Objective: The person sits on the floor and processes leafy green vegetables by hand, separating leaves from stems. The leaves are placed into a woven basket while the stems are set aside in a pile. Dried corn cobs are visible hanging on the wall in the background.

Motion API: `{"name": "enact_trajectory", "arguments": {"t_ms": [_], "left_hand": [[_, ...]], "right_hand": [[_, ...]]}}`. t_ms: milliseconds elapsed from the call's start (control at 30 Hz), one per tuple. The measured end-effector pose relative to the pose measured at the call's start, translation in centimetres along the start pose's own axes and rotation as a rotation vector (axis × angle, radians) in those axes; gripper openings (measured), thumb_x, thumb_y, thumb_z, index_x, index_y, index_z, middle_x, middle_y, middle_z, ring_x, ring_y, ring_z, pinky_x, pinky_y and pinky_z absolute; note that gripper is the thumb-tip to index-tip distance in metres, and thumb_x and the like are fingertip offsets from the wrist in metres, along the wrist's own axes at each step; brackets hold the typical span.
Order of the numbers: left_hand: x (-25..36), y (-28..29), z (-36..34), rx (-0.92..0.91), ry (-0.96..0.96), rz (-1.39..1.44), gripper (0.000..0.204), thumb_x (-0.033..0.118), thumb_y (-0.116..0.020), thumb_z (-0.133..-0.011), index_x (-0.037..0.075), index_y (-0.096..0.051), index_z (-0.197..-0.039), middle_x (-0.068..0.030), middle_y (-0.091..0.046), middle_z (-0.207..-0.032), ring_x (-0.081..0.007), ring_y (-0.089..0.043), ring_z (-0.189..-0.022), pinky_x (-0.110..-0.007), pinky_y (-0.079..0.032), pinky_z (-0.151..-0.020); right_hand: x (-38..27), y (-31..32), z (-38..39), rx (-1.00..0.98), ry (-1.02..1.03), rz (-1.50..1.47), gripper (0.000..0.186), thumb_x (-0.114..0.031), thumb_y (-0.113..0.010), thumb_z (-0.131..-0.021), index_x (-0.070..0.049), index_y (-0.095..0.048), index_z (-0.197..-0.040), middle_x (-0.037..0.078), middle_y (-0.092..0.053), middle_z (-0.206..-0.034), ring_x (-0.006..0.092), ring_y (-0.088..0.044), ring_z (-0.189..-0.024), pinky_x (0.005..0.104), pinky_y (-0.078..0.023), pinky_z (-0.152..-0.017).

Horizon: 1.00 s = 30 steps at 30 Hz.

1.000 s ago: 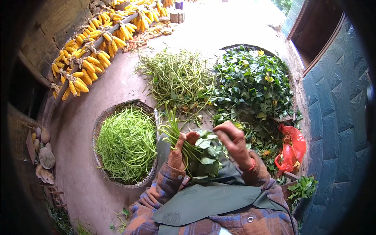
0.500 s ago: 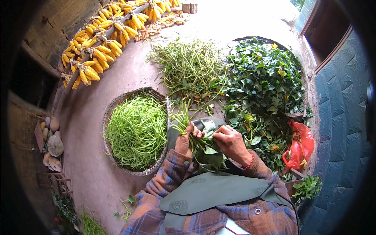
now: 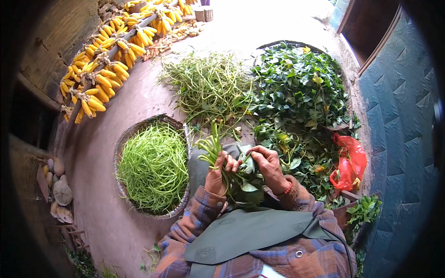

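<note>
My left hand (image 3: 217, 177) is closed round a bunch of green leaf stems (image 3: 210, 150), whose bare ends stick up past the fingers. Broad green leaves (image 3: 250, 187) hang from the bunch over my lap. Just right of it, my right hand (image 3: 272, 170) is closed, thumb and forefinger pinching a thin stem beside the leaves. To the left stands a round woven basket (image 3: 187, 135) heaped with light green stripped stems (image 3: 153, 170). A dark green apron (image 3: 250, 229) covers my front.
Ahead lies a loose pile of greenish stalks (image 3: 208, 85). Leafy vines (image 3: 299, 83) are heaped at the far right, near a red plastic bag (image 3: 350, 162). Corn cobs (image 3: 99, 85) hang on a pole at the far left; squashes (image 3: 62, 192) sit by the left wall.
The whole view has shifted slightly, with the surroundings moving left. My right hand's fingertips have lifted a little at the leaves. My left hand keeps its hold on the bunch.
</note>
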State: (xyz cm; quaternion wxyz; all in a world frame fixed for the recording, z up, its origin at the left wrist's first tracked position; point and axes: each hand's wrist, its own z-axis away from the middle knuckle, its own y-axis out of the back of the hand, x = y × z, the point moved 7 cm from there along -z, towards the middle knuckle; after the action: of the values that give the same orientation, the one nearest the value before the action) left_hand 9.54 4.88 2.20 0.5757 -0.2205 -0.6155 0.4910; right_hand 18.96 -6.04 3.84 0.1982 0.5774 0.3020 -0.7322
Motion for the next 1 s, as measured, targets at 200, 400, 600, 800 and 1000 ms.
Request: {"name": "enact_trajectory", "arguments": {"t_ms": [200, 400, 600, 800, 1000], "left_hand": [[0.0, -0.5, -0.2, 0.029, -0.013, -0.044, 0.025, 0.032, -0.052, -0.102, 0.012, -0.047, -0.087, 0.0015, -0.037, -0.065, -0.0149, -0.045, -0.067, -0.037, -0.044, -0.098], [0.2, 0.5, -0.2, 0.025, 0.013, 0.025, 0.030, 0.035, -0.048, -0.104, 0.014, -0.044, -0.083, 0.0038, -0.034, -0.063, -0.0108, -0.039, -0.061, -0.031, -0.043, -0.082], [2.1, 2.1, 0.7, -0.082, -0.032, 0.132, 0.023, 0.035, -0.060, -0.098, 0.016, -0.049, -0.091, 0.0072, -0.033, -0.059, -0.0056, -0.036, -0.052, -0.025, -0.041, -0.069], [1.1, 0.6, 0.8, -0.048, 0.089, 0.002, 0.028, 0.038, -0.055, -0.101, 0.018, -0.050, -0.081, 0.0077, -0.031, -0.054, -0.0056, -0.032, -0.047, -0.024, -0.035, -0.061], [1.7, 1.3, 1.5, 0.180, 0.092, -0.206, 0.030, 0.036, -0.056, -0.100, 0.009, -0.056, -0.086, -0.0019, -0.061, -0.083, -0.0137, -0.059, -0.081, -0.030, -0.049, -0.085]], "right_hand": [[-5.0, -1.7, 1.6, 0.240, 0.953, 1.093, 0.011, -0.003, -0.063, -0.080, 0.000, -0.062, -0.090, 0.012, -0.054, -0.074, 0.0265, -0.056, -0.067, 0.0364, -0.046, -0.062], [-0.3, 2.7, -1.8, 0.161, 0.186, 0.117, 0.015, -0.014, -0.056, -0.093, -0.003, -0.065, -0.087, 0.002, -0.063, -0.074, 0.0114, -0.056, -0.059, 0.0285, -0.044, -0.052], [-5.1, 3.9, -2.6, 0.023, 0.131, 0.045, 0.009, -0.008, -0.062, -0.092, -0.001, -0.064, -0.097, -0.002, -0.057, -0.074, 0.0044, -0.047, -0.061, 0.0213, -0.040, -0.057], [-3.5, -4.6, 0.5, -0.548, 0.530, 0.671, 0.019, -0.003, -0.074, -0.079, -0.004, -0.068, -0.097, 0.007, -0.059, -0.084, 0.0225, -0.060, -0.078, 0.0325, -0.048, -0.068], [-4.3, -3.5, 0.6, -0.412, 0.673, 0.900, 0.012, -0.004, -0.068, -0.081, -0.005, -0.060, -0.089, 0.010, -0.055, -0.083, 0.0298, -0.060, -0.073, 0.0387, -0.049, -0.062]]}}
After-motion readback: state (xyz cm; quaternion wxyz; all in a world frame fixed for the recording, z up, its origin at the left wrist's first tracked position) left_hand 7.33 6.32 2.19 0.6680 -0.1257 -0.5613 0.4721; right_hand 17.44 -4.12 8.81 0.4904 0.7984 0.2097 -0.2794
